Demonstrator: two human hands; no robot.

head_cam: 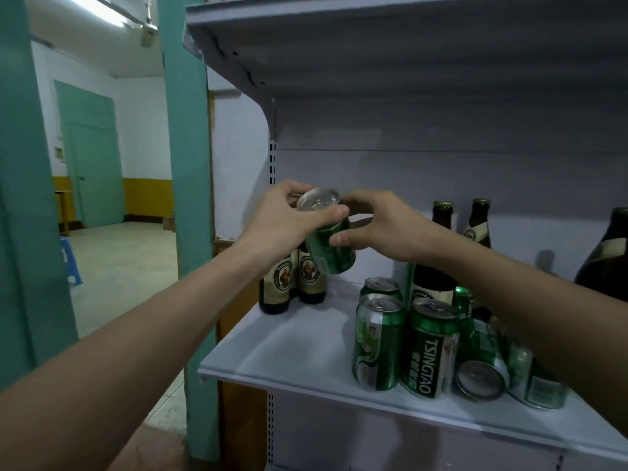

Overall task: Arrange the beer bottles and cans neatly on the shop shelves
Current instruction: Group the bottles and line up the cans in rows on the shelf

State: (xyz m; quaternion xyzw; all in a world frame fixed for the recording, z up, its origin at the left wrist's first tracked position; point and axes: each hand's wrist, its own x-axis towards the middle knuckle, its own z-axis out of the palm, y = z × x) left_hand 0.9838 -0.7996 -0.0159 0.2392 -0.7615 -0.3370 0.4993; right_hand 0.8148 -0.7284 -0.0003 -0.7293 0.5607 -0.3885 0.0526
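A green beer can (331, 248) is held tilted in the air above the white shelf (299, 351). My left hand (285, 220) grips its silver top rim, and my right hand (384, 226) holds its side with thumb and fingers. Under the can, two brown beer bottles (292, 283) stand at the shelf's back left. Several green cans (404, 345) cluster at the shelf's front right, some upright, some lying on their sides (482, 375). More brown bottles (475, 226) stand at the back right, partly hidden by my right arm.
The upper shelf (373, 35) hangs overhead. A large dark bottle (608, 256) is at the right edge. A teal pillar (187, 164) stands left of the shelving, with open floor and a blue stool (69, 263) beyond it.
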